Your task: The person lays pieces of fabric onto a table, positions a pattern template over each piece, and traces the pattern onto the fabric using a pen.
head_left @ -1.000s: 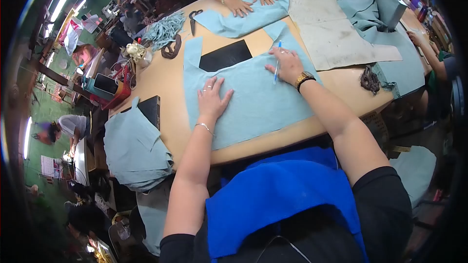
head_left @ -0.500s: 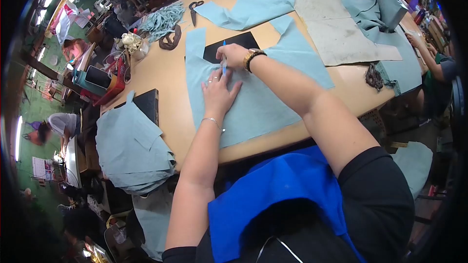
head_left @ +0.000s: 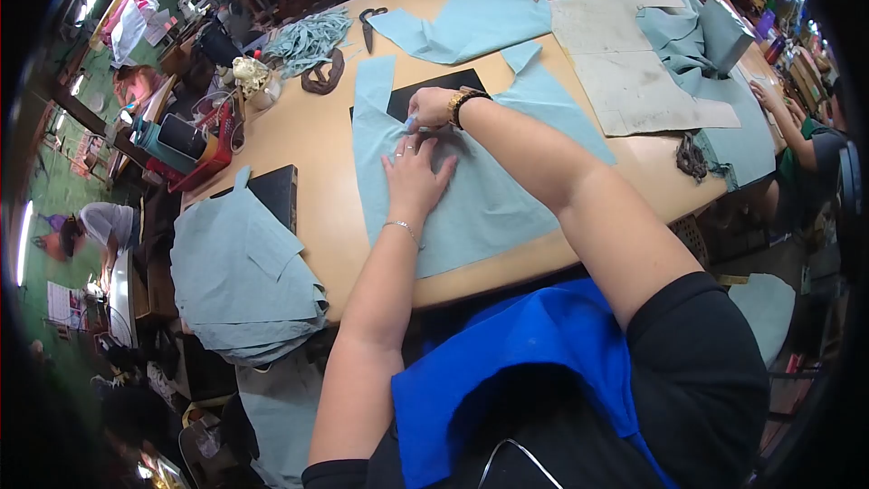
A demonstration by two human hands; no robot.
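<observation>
Evidently right hand pinched blue pen; left hand lay spread, gripping nothing, on light-blue fabric panel. Neat strokes likely needed folds pressed flat.

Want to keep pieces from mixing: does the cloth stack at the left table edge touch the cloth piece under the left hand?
Apart: the head view shows a strip of tabletop between the cloth stack and the cloth piece.
</observation>
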